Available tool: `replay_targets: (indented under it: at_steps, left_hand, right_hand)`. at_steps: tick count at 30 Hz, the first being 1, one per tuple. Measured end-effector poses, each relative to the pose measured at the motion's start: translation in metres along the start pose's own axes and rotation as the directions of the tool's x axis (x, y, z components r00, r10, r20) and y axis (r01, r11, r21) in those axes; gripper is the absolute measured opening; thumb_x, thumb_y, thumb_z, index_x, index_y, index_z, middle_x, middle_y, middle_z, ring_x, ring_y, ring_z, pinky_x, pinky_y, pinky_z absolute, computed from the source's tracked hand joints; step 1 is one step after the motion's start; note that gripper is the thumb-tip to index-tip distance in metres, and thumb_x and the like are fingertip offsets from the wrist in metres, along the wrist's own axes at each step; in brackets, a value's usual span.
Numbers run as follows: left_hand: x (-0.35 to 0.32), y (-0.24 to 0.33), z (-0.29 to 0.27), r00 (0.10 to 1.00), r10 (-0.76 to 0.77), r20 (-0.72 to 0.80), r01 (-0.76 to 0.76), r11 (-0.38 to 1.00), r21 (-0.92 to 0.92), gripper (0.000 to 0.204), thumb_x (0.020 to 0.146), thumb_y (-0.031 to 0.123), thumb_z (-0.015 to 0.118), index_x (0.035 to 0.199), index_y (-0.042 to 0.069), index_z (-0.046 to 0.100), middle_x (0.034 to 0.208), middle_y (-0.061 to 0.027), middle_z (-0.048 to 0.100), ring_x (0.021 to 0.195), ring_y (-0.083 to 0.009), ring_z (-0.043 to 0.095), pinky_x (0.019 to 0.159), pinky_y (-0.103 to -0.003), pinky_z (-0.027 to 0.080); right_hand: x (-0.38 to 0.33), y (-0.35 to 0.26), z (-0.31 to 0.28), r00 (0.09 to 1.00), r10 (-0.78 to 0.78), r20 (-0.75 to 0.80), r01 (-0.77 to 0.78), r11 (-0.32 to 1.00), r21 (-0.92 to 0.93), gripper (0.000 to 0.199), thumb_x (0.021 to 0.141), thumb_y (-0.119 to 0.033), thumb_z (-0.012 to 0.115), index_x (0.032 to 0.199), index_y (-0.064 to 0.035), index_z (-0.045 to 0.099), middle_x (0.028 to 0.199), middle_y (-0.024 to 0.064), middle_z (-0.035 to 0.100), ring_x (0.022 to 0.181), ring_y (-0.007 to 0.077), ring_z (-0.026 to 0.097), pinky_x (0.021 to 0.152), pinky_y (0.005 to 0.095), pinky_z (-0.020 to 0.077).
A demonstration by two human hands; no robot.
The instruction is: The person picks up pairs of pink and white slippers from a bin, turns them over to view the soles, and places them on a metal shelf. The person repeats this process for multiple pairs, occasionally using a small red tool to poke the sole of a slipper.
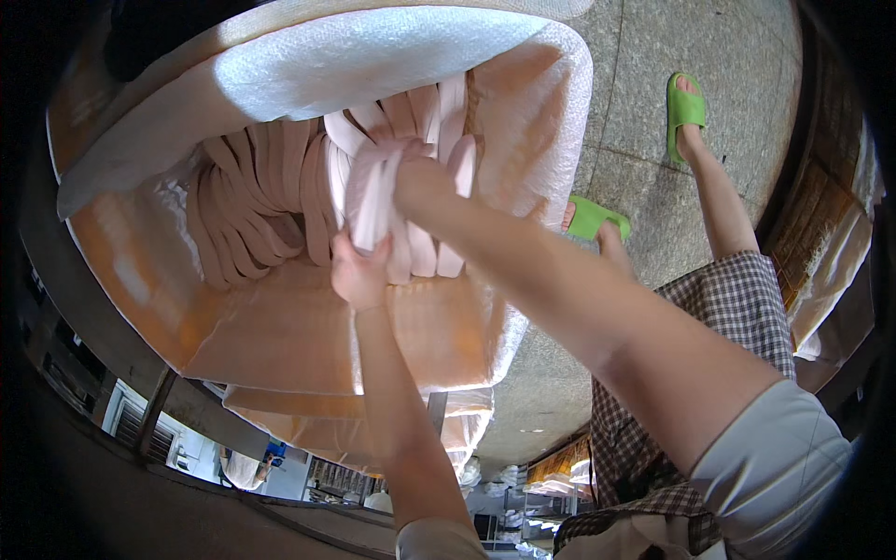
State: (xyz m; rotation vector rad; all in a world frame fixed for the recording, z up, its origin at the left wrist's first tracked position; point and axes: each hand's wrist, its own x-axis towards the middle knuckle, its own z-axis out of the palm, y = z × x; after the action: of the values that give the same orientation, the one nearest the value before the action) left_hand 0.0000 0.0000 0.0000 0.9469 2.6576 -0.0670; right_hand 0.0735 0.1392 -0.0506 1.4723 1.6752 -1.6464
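My left hand grips the lower end of a bundle of pale, flat, round-ended strips. Across its upper part lies my right hand, closed on the same bundle; motion smears its fingers. The strips look soft and pinkish white, and I cannot make out what they are. More such strips stand packed on edge in rows, on the left and behind my hands. They fill part of a large container lined with shiny woven white sheeting, which looks orange inside. A flap of the sheeting hangs over the far side.
To the right is a grey floor, with green slippers on feet and a checked apron. Another lined container stands below the first one. Shelving and a pale figure appear near the lower edge.
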Motion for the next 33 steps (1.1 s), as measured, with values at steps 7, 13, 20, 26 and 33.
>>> replay_targets:
  at_steps: [7, 13, 20, 26, 33]
  left_hand:
    - [0.029, -0.009, 0.002, 0.975, 0.138, 0.174, -0.098, 0.971, -0.216, 0.07, 0.068, 0.027, 0.078, 0.125, 0.005, 0.045, 0.12, -0.0175, 0.056, 0.107, -0.0352, 0.055, 0.088, -0.041, 0.045]
    - [0.034, -0.002, 0.001, 0.931, 0.242, 0.274, -0.188, 0.96, -0.207, 0.084, 0.065, 0.023, 0.08, 0.135, 0.004, 0.038, 0.127, -0.0175, 0.052, 0.12, -0.0337, 0.046, 0.101, -0.04, 0.037]
    - [0.058, -0.003, -0.055, 0.853, 0.097, 0.513, -0.127, 0.992, 0.024, 0.091, 0.064, 0.029, 0.082, 0.136, 0.001, 0.034, 0.128, -0.0222, 0.05, 0.12, -0.0341, 0.047, 0.098, -0.039, 0.039]
    - [0.022, 0.002, -0.083, 0.757, -0.159, 0.634, 0.167, 0.985, 0.048, 0.087, 0.069, 0.038, 0.078, 0.133, -0.004, 0.036, 0.124, -0.0247, 0.052, 0.116, -0.0341, 0.05, 0.095, -0.039, 0.041]
    - [-0.111, 0.167, -0.188, 0.759, 0.202, 0.619, 0.069, 0.92, -0.385, 0.058, 0.081, 0.024, 0.069, 0.126, -0.005, 0.045, 0.122, -0.0241, 0.053, 0.114, -0.0328, 0.052, 0.098, -0.034, 0.039]
  right_hand:
    - [-0.035, -0.004, -0.012, 0.955, -0.278, 0.108, 0.292, 0.803, -0.519, 0.077, 0.066, -0.01, 0.068, 0.13, 0.0157, 0.033, 0.087, 0.0172, 0.066, 0.078, 0.0276, 0.066, 0.068, 0.0374, 0.0519]
    - [-0.176, -0.003, -0.047, 0.554, -0.702, 0.448, 0.741, 0.661, 0.119, 0.013, 0.079, -0.009, 0.052, 0.084, -0.0046, 0.063, 0.08, 0.0147, 0.065, 0.069, 0.0307, 0.065, 0.058, 0.0429, 0.0512]
    - [-0.263, 0.131, -0.138, 0.425, -0.487, 0.763, 0.816, 0.571, -0.09, 0.023, 0.085, -0.022, 0.051, 0.102, -0.0067, 0.052, 0.075, 0.0112, 0.061, 0.069, 0.0297, 0.064, 0.05, 0.0422, 0.051]
    - [-0.281, 0.204, -0.273, 0.789, -0.279, 0.548, 0.518, 0.782, -0.347, 0.02, 0.076, -0.016, 0.057, 0.092, -0.0041, 0.057, 0.082, 0.0149, 0.063, 0.082, 0.0325, 0.063, 0.069, 0.0434, 0.0516]
    - [-0.32, 0.204, -0.4, 0.878, -0.478, 0.021, 0.431, 0.773, -0.465, 0.017, 0.076, -0.017, 0.058, 0.088, -0.0053, 0.056, 0.078, 0.0144, 0.059, 0.076, 0.034, 0.06, 0.066, 0.0452, 0.0486]
